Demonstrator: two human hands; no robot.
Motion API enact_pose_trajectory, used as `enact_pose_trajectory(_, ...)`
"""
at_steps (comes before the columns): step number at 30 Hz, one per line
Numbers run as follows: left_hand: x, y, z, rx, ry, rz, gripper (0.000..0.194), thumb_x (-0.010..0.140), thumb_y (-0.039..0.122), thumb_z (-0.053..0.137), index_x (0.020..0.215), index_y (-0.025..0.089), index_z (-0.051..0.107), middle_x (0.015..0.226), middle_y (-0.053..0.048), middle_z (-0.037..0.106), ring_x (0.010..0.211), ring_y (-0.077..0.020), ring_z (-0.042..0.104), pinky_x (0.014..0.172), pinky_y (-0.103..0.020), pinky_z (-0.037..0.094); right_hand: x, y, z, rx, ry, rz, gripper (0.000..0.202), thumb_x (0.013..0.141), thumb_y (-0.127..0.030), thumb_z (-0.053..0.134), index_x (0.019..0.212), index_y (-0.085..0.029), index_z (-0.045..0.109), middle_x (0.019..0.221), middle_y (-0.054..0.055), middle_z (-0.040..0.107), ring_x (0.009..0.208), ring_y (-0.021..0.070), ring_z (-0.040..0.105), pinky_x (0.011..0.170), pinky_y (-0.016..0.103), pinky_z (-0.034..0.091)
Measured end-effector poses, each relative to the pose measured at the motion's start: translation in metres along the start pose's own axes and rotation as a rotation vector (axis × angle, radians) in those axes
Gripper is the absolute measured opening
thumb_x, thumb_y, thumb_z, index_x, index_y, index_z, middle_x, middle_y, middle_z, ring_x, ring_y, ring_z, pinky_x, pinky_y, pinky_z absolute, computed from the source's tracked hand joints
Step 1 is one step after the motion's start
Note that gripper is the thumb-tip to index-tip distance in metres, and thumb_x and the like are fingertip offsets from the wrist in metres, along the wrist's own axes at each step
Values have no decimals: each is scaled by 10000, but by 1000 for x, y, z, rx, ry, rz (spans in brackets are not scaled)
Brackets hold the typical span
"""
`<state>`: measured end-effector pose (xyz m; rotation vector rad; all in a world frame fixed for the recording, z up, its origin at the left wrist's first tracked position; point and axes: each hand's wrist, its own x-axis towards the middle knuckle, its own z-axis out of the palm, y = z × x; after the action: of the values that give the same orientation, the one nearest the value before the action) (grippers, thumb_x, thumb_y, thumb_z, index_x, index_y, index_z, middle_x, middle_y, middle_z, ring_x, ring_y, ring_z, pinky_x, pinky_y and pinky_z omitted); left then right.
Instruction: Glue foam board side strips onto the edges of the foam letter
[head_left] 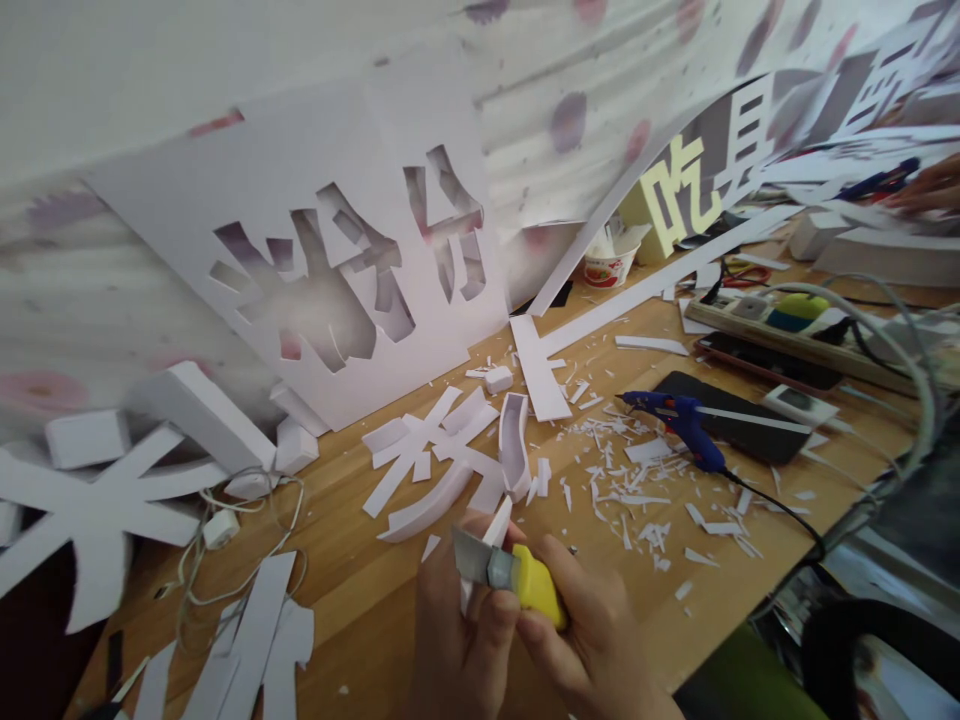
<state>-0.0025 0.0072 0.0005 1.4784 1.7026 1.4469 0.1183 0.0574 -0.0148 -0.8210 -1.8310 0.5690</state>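
Note:
My right hand (589,615) is closed around a yellow utility knife (538,590), its broad blade pointing left. In my left hand (457,635) a thin white strip (497,525), like foam board, is pinched; its far end sticks up past the blade. The left thumb lies close to the knife's metal collar; whether they touch I cannot tell. Just beyond the hands a white cut-out character (420,445) lies on the wooden table, with a curved raised piece (514,440) standing at its right side. Part of the strip is hidden behind the knife and fingers.
White scraps (622,480) litter the table to the right, beside a blue glue gun (675,415) with its cord. Behind leans a large white board (315,290) with cut-out characters. A power strip (795,335) sits farther right; another person's hand (930,190) shows at the right edge.

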Motion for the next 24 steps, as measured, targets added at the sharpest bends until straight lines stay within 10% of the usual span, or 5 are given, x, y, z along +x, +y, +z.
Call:
enact_pose_trajectory(15, 19, 11, 11, 86, 131, 155, 314, 896, 421, 580, 697, 207, 694, 595, -10, 683, 506, -134, 650, 487, -186, 521, -20, 21, 14, -190, 129, 78, 405, 954, -557, 405, 836, -202, 560, 548, -33, 509, 397, 109, 420, 403, 226, 311)
enact_pose_trajectory(24, 20, 4, 15, -115, 266, -73, 283, 732, 460, 764, 694, 184, 712, 612, -17, 720, 520, -169, 679, 524, -224, 575, -8, 33, -7, -243, 76, 322, 399, 984, -502, 395, 728, -218, 509, 520, -32, 531, 437, 134, 521, 424, 221, 356)
